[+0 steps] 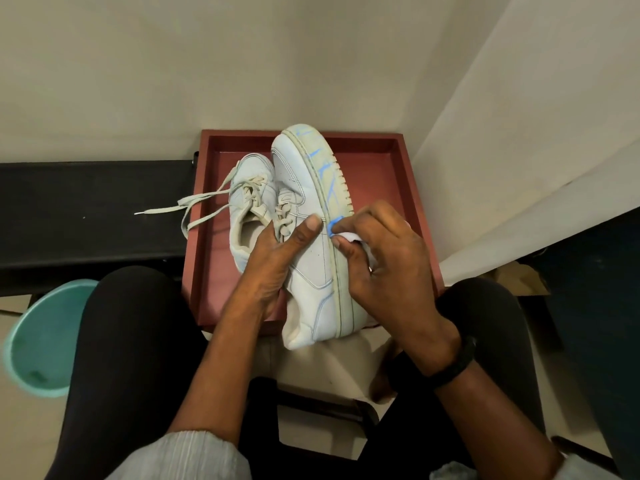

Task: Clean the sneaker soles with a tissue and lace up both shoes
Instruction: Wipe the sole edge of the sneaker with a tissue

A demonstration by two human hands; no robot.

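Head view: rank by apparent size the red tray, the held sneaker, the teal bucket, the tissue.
1. red tray
2. held sneaker, though it is nearer the camera, which inflates it
3. teal bucket, partly hidden by a leg, so unsure against the sneaker
4. tissue, mostly covered by fingers

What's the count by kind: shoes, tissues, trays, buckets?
Sneakers: 2, one held on its side, one lying in the tray
Tissue: 1, in the right hand
Red tray: 1
Teal bucket: 1
Total: 5

Dim warm indoor light, soft shadows, sharp centre, wide-angle bending at edges, no glare
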